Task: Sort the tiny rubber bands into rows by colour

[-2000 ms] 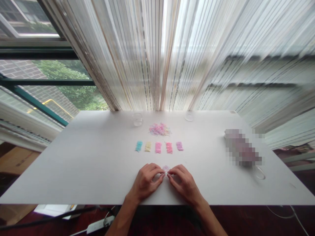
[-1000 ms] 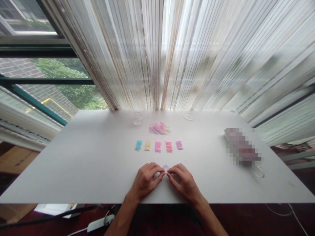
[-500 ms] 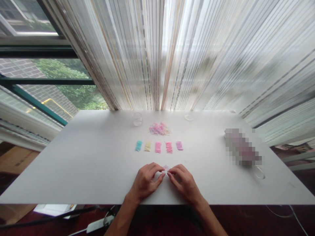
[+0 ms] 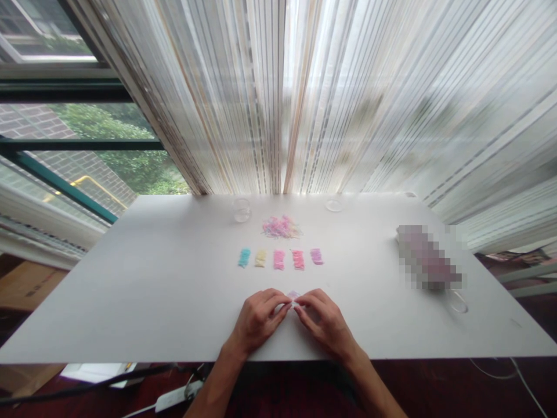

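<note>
My left hand (image 4: 261,318) and my right hand (image 4: 324,319) meet near the table's front edge, thumb and fingers of each pinched together. What lies between the fingertips is too small to make out. Just beyond them is a small pale lilac bit of pieces (image 4: 294,294), partly hidden by the fingers. Ahead lies a row of small flat bundles of thin strands: teal (image 4: 244,257), yellow (image 4: 260,258), pink (image 4: 279,259), coral (image 4: 298,259) and purple (image 4: 317,256). Behind the row is a loose heap of mixed pastel strands (image 4: 282,227).
A clear round container (image 4: 241,210) stands at the back left of the heap, a clear round lid or dish (image 4: 334,205) at its back right. A blurred-out pinkish object with a loop (image 4: 458,302) lies on the right of the white table (image 4: 152,290). Curtains (image 4: 270,98) hang behind.
The fingertips have shifted slightly around the small pale bit, and the right thumb sits a little farther from the left. The whole view has moved slightly; the bundles and heap stay in place.
</note>
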A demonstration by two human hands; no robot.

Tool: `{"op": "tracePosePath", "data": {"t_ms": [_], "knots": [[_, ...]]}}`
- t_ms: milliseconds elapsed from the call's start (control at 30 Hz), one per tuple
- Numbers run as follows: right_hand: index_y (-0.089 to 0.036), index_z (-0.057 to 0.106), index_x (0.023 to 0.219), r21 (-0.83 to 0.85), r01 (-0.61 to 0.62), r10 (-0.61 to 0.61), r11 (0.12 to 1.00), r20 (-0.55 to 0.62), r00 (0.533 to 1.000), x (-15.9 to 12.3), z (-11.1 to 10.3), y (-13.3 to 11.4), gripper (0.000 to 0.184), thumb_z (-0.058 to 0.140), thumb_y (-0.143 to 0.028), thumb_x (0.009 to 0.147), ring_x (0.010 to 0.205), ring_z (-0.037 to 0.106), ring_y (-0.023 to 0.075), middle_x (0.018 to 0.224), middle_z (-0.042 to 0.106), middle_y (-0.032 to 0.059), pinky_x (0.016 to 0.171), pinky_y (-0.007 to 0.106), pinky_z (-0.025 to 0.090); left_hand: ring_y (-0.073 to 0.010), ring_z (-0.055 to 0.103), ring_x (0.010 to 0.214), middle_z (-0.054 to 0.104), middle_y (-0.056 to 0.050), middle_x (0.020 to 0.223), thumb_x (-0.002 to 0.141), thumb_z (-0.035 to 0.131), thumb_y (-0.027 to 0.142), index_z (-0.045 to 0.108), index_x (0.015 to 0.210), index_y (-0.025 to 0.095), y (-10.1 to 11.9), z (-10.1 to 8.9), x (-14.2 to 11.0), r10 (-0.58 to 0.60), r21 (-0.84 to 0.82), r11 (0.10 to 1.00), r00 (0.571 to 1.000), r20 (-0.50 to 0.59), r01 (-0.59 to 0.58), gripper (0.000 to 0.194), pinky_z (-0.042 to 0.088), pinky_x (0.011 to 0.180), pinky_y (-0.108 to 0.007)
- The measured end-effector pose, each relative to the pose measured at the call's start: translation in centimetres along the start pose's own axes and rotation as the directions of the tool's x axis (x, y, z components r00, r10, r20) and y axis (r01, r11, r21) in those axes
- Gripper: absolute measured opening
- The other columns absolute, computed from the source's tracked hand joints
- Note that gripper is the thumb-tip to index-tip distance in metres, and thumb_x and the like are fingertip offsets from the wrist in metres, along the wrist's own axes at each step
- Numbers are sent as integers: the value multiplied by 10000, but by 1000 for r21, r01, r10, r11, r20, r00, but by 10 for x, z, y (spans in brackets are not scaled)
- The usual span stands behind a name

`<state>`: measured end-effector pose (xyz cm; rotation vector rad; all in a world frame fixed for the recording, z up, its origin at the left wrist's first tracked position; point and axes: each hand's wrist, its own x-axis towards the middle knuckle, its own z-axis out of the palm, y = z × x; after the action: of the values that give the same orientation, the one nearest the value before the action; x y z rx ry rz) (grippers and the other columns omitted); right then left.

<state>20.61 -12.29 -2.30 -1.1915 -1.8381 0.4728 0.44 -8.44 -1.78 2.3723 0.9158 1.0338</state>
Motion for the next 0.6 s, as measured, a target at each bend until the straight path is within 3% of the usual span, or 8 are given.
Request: {"op": "tracePosePath", "data": {"t_ms": [600], "knots": [[-224,663,980,-3,9,-9,1000,5,1000,1,0,1,89,580,-193,974,806,644,195,855,660,45,713,314,562,-164,680,789,729,-48,865,990,588,204,691,982,191,1,-1,1,-20,-25,999,999,31,21,104,536,729,-266]]}}
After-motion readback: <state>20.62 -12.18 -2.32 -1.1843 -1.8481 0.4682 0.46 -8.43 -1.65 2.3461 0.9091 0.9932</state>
